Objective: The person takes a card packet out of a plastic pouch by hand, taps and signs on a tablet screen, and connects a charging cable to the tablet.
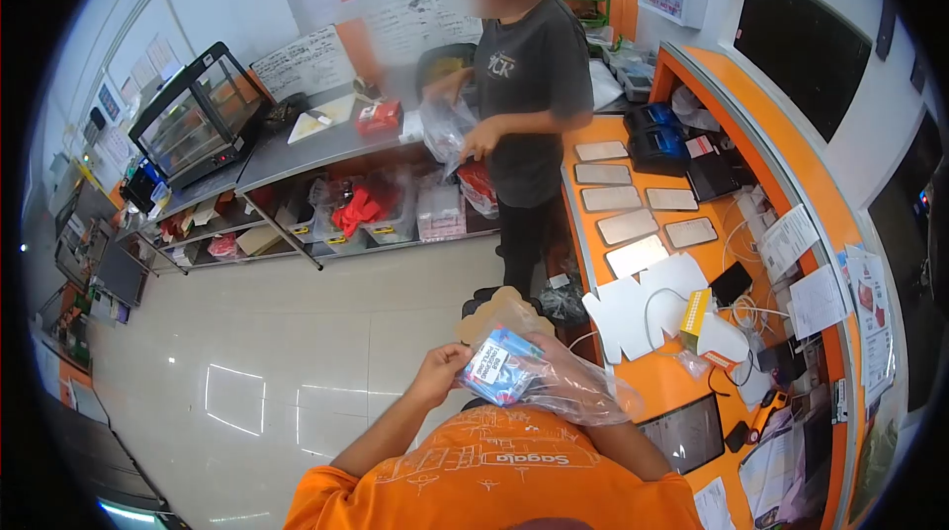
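Note:
In front of my chest is a flat blue packet (515, 339) with a white printed label (488, 364). My left hand (442, 373) pinches the packet's left edge, fingers closed. A clear plastic bag (605, 394) spreads around the packet's right side and over my right hand (560, 364). Seen through the film, the right fingers close on the packet's right side; I cannot tell whether they are inside the bag. Just beyond the packet shows a tan scalloped-edge piece (481, 316), mostly hidden behind it.
A person in a dark shirt (539, 65) stands ahead at the steel counter (297, 156), handling another clear bag (447, 130). On my right, the orange counter (618, 332) holds several phone-like slabs (628, 226), white card (643, 305), cables and a tablet (685, 434). Tiled floor (297, 352) lies left.

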`<state>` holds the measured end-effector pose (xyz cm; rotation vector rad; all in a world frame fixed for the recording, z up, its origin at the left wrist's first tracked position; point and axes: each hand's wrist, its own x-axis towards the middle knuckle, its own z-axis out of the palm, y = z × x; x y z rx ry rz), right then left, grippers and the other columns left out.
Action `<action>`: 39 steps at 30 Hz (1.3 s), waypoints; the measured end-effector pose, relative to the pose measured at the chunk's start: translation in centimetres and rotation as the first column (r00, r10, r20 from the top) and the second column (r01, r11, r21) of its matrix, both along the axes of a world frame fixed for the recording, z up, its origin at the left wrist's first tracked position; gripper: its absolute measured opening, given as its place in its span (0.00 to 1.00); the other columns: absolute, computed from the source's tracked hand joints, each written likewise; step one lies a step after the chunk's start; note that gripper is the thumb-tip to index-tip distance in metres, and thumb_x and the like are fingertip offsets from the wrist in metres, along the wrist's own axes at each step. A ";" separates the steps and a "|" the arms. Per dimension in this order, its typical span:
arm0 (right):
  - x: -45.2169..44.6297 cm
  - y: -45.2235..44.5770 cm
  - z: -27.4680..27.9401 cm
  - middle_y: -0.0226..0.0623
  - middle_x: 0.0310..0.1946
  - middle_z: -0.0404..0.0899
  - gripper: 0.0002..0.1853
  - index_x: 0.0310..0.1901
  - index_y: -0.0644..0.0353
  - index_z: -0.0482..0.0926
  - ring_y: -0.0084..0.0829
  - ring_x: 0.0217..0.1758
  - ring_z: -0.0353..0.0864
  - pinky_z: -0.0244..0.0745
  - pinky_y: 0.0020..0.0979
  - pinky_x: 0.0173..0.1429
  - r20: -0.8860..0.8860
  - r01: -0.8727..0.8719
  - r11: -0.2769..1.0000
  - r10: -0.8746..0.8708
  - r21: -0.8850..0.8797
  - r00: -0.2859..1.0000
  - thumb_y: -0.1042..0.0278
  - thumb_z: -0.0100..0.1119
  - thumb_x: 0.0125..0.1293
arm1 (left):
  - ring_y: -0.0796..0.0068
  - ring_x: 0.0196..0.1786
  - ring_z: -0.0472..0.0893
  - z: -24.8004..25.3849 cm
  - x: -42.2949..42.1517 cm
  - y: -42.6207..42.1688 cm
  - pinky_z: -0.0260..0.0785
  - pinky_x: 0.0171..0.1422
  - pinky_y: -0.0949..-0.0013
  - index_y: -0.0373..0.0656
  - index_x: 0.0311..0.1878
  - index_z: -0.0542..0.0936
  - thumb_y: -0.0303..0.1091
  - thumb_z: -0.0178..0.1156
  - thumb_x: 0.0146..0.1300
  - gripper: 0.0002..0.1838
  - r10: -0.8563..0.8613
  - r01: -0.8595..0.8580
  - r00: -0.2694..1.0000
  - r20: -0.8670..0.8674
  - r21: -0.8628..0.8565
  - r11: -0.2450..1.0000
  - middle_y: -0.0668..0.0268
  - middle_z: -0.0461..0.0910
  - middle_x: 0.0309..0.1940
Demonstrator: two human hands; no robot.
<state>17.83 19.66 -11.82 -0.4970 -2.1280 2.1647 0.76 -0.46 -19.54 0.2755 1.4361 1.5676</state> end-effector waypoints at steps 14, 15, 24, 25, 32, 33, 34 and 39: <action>3.9 5.4 -3.6 0.37 0.54 0.81 0.23 0.64 0.65 0.71 0.28 0.58 0.80 0.75 0.33 0.64 -0.107 0.091 0.905 -0.148 -0.417 0.983 0.76 0.63 0.68 | 0.85 0.19 0.69 -2.6 -5.0 -6.6 0.59 0.20 0.79 0.54 0.45 0.73 0.42 0.53 0.77 0.06 0.716 -0.716 0.698 -0.018 -0.020 0.698 0.76 0.75 0.27; 4.2 5.8 -3.0 0.37 0.55 0.80 0.23 0.64 0.65 0.70 0.29 0.58 0.81 0.76 0.33 0.64 -0.136 0.139 0.847 -0.241 -0.513 0.961 0.77 0.61 0.69 | 0.85 0.16 0.65 -2.4 -5.5 -7.0 0.52 0.17 0.80 0.53 0.45 0.71 0.40 0.52 0.77 0.04 0.774 -0.775 0.632 -0.038 -0.016 0.631 0.75 0.73 0.25; 1.4 1.9 3.0 0.38 0.58 0.77 0.26 0.70 0.59 0.62 0.32 0.61 0.79 0.77 0.38 0.66 -0.280 0.221 0.723 -0.503 -0.654 0.818 0.79 0.54 0.73 | 0.88 0.24 0.66 7.1 -3.7 -5.2 0.55 0.23 0.80 0.49 0.63 0.75 0.29 0.47 0.76 0.16 0.623 -0.620 0.556 -0.550 0.225 0.752 0.74 0.71 0.34; 0.5 0.5 3.9 0.38 0.57 0.77 0.25 0.68 0.62 0.63 0.30 0.61 0.79 0.75 0.36 0.67 -0.347 0.188 0.755 -0.489 -0.629 0.801 0.78 0.57 0.71 | 0.89 0.26 0.66 7.9 -2.9 -4.6 0.56 0.24 0.80 0.47 0.61 0.77 0.28 0.47 0.75 0.16 0.518 -0.530 0.617 -0.592 0.172 0.830 0.74 0.72 0.37; -1.7 -5.4 5.2 0.41 0.53 0.81 0.23 0.63 0.65 0.70 0.28 0.55 0.81 0.75 0.31 0.60 -0.499 0.364 0.926 -0.269 0.102 0.824 0.74 0.63 0.69 | 0.78 0.49 0.74 11.6 3.5 0.0 0.73 0.41 0.74 0.38 0.62 0.75 0.31 0.49 0.75 0.17 0.289 -0.159 0.701 -0.652 0.252 0.955 0.64 0.71 0.52; -1.6 -5.8 5.2 0.42 0.51 0.82 0.22 0.62 0.66 0.71 0.29 0.53 0.82 0.76 0.31 0.58 -0.514 0.388 0.903 -0.248 0.184 0.821 0.74 0.63 0.69 | 0.74 0.54 0.74 11.4 3.7 -0.2 0.75 0.47 0.71 0.38 0.65 0.73 0.32 0.50 0.75 0.18 0.285 -0.158 0.718 -0.635 0.250 0.955 0.63 0.69 0.55; -1.6 -6.3 5.4 0.44 0.49 0.83 0.21 0.61 0.66 0.72 0.30 0.51 0.84 0.78 0.31 0.56 -0.529 0.412 0.872 -0.226 0.264 0.818 0.74 0.63 0.69 | 0.70 0.60 0.73 11.3 3.8 -0.4 0.76 0.54 0.68 0.38 0.67 0.71 0.34 0.51 0.75 0.20 0.280 -0.154 0.735 -0.618 0.250 0.956 0.61 0.68 0.58; -1.6 -7.9 5.1 0.50 0.60 0.80 0.23 0.64 0.66 0.72 0.42 0.57 0.86 0.79 0.32 0.57 -0.506 0.286 0.870 -0.049 0.402 0.861 0.74 0.63 0.68 | 0.57 0.75 0.60 11.6 5.0 -1.0 0.67 0.72 0.50 0.42 0.78 0.50 0.46 0.70 0.63 0.50 0.172 -0.082 0.763 -0.624 0.171 0.982 0.59 0.56 0.67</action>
